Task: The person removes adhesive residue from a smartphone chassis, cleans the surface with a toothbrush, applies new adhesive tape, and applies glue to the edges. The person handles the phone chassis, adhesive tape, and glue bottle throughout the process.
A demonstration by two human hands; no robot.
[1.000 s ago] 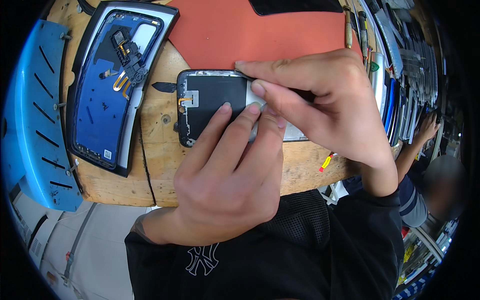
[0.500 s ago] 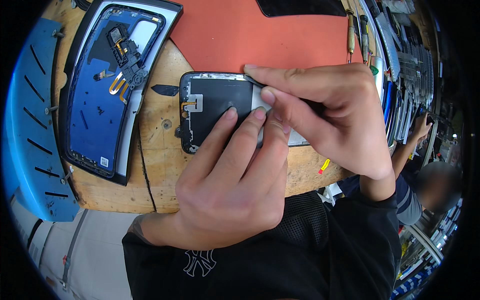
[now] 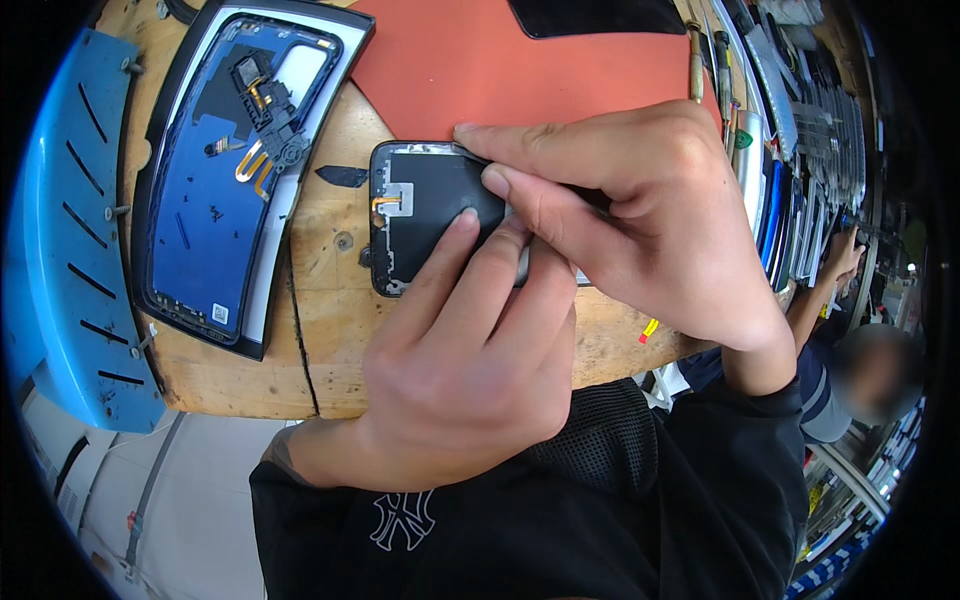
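Note:
A dark phone panel [image 3: 432, 185] with an orange ribbon and silver trim lies crosswise on the wooden bench [image 3: 330, 380]. My left hand [image 3: 470, 350] grips it from below, fingertips pressing on its black face and index partly under my right hand. At the top edge my right hand [image 3: 650, 230] pinches something thin and dark, too small to make out, between thumb and index. A small black blade-shaped piece [image 3: 340, 176] lies beside the panel. To the left, a blue phone housing [image 3: 185, 270] in a white-lined frame holds a black module [image 3: 275, 125] and small screws.
An orange mat [image 3: 460, 70] with a black panel [image 3: 590, 15] is behind my hands. A light-blue metal stand [image 3: 80, 240] stands at left. Screwdrivers [image 3: 696, 70] and stacked strips [image 3: 820, 150] line the right side. A co-worker's hand [image 3: 845, 255] shows at far right.
My right hand's pinch has moved left along the panel's top edge since half a second ago. The panel sits slightly further right in the picture; my left fingers remain on it.

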